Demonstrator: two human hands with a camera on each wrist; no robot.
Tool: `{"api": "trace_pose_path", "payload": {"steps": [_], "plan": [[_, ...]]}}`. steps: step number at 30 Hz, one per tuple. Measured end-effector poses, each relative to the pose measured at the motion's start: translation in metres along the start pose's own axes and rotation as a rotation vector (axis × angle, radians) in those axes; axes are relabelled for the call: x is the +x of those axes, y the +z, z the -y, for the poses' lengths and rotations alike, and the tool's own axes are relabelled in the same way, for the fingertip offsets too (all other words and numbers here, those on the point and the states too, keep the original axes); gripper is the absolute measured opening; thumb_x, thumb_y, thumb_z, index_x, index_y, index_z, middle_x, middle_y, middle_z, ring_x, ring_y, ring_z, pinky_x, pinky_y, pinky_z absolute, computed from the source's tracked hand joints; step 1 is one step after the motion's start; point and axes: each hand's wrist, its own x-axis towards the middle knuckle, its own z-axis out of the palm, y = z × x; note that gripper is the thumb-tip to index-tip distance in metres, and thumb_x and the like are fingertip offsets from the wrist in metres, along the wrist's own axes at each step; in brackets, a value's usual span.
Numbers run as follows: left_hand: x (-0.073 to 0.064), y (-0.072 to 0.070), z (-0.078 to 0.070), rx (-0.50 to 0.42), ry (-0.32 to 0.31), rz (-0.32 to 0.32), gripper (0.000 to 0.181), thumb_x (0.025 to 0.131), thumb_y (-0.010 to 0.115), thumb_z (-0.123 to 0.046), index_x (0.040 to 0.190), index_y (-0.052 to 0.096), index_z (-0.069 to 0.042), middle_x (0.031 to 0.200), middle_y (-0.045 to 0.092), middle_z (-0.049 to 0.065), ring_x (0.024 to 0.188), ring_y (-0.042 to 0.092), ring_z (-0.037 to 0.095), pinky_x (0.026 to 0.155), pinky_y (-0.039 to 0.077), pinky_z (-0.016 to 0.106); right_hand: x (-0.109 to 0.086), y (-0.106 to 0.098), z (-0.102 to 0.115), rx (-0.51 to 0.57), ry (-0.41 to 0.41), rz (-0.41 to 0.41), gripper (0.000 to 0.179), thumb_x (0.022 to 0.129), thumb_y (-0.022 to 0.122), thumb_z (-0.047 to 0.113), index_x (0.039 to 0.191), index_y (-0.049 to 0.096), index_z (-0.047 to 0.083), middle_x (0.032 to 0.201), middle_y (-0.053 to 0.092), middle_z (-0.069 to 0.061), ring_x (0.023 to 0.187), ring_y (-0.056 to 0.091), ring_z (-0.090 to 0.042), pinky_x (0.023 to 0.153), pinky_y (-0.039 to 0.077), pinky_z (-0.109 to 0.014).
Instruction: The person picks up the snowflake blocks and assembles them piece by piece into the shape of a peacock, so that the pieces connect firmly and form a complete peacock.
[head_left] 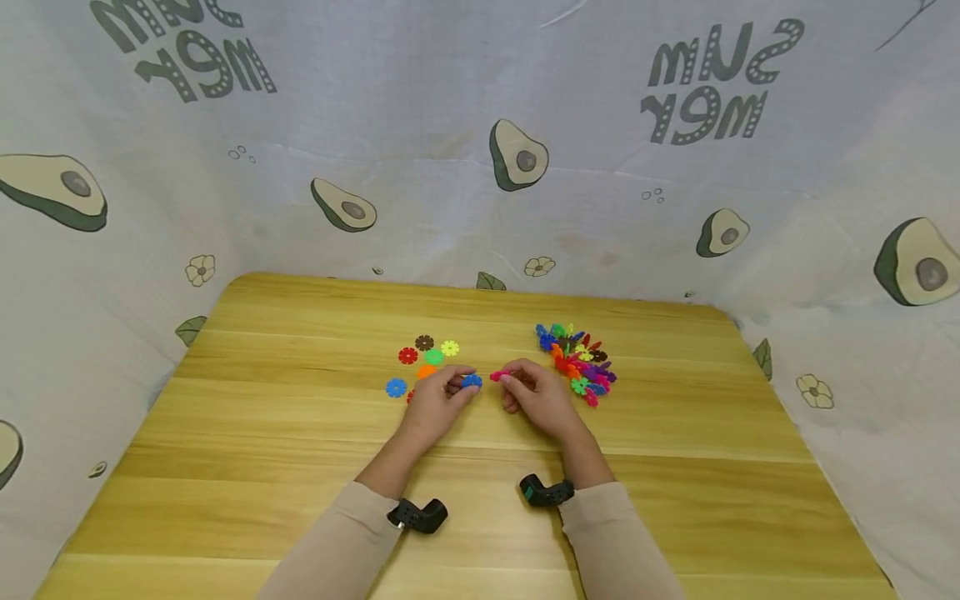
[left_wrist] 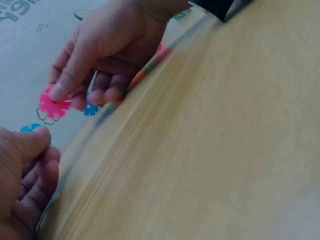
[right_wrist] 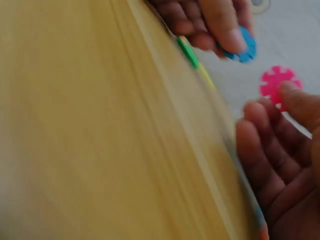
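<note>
My left hand (head_left: 435,402) pinches a blue notched plastic disc (head_left: 471,381) between thumb and fingers. Facing it, my right hand (head_left: 542,398) pinches a pink notched disc (head_left: 498,377) by its edge. A small gap separates the two discs in the head view. In the right wrist view the pink disc (right_wrist: 277,85) shows its flat face and slots, with the blue disc (right_wrist: 245,46) above and left of it. The left wrist view has the pink disc (left_wrist: 54,104) under the right thumb, while the left thumb partly covers the blue disc (left_wrist: 33,128).
Loose discs lie left of the hands, among them a red one (head_left: 408,356), a brown one (head_left: 424,342), a yellow one (head_left: 450,348) and a blue one (head_left: 396,387). A cluster of joined multicoloured discs (head_left: 573,354) lies beyond the right hand. A printed curtain (head_left: 435,242) borders the wooden table (head_left: 300,467).
</note>
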Motion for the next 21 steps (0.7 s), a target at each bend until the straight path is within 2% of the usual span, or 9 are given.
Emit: {"api": "trace_pose_path", "payload": {"steps": [3,7,11,15,18,21], "plan": [[0.001,0.000,0.001,-0.114,-0.019,-0.035,0.026,0.098,0.071,-0.018,0.120,0.073,-0.005,0.095,0.076,0.010,0.083,0.072,0.018,0.071,0.060,0.021,0.002,0.012,0.000,0.177,-0.015,-0.058,0.021,0.102,0.063,0.012,0.113,0.066,-0.005,0.093,0.071,-0.015,0.073,0.070,-0.013,0.070,0.065,-0.029],[0.002,0.000,0.002,-0.209,-0.031,-0.067,0.023,0.098,0.069,-0.016,0.117,0.074,-0.003,0.098,0.078,0.013,0.086,0.076,0.022,0.073,0.062,0.021,0.004,0.025,0.005,0.304,0.042,-0.108,0.022,0.099,0.066,0.010,0.113,0.066,-0.008,0.085,0.070,-0.008,0.069,0.070,-0.011,0.067,0.065,-0.029],[0.001,0.000,0.002,-0.239,-0.029,-0.090,0.020,0.096,0.072,-0.014,0.113,0.076,-0.004,0.103,0.078,0.013,0.092,0.076,0.024,0.077,0.062,0.021,0.005,0.031,0.009,0.350,0.077,-0.163,0.020,0.098,0.066,0.007,0.113,0.066,-0.008,0.078,0.068,-0.003,0.065,0.068,-0.011,0.062,0.063,-0.026],[0.000,-0.001,0.002,-0.250,-0.023,-0.109,0.017,0.095,0.074,-0.014,0.109,0.078,-0.004,0.103,0.079,0.012,0.091,0.075,0.022,0.076,0.060,0.019,0.005,0.033,0.009,0.370,0.079,-0.200,0.019,0.098,0.065,0.005,0.112,0.066,-0.009,0.077,0.068,-0.002,0.064,0.068,-0.010,0.061,0.063,-0.026],[0.000,-0.001,0.002,-0.217,0.001,-0.126,0.015,0.094,0.074,-0.012,0.107,0.079,-0.005,0.103,0.079,0.012,0.091,0.073,0.021,0.075,0.058,0.017,0.005,0.033,0.008,0.334,0.071,-0.190,0.022,0.098,0.065,0.005,0.114,0.068,-0.009,0.078,0.069,-0.006,0.063,0.068,-0.009,0.061,0.063,-0.025],[0.000,-0.002,0.004,-0.169,0.042,-0.134,0.014,0.094,0.074,-0.010,0.106,0.080,-0.005,0.104,0.079,0.011,0.092,0.073,0.022,0.075,0.059,0.019,0.005,0.033,0.007,0.273,0.063,-0.171,0.025,0.099,0.065,0.008,0.118,0.069,-0.008,0.084,0.072,-0.016,0.062,0.067,-0.008,0.061,0.062,-0.024]]}}
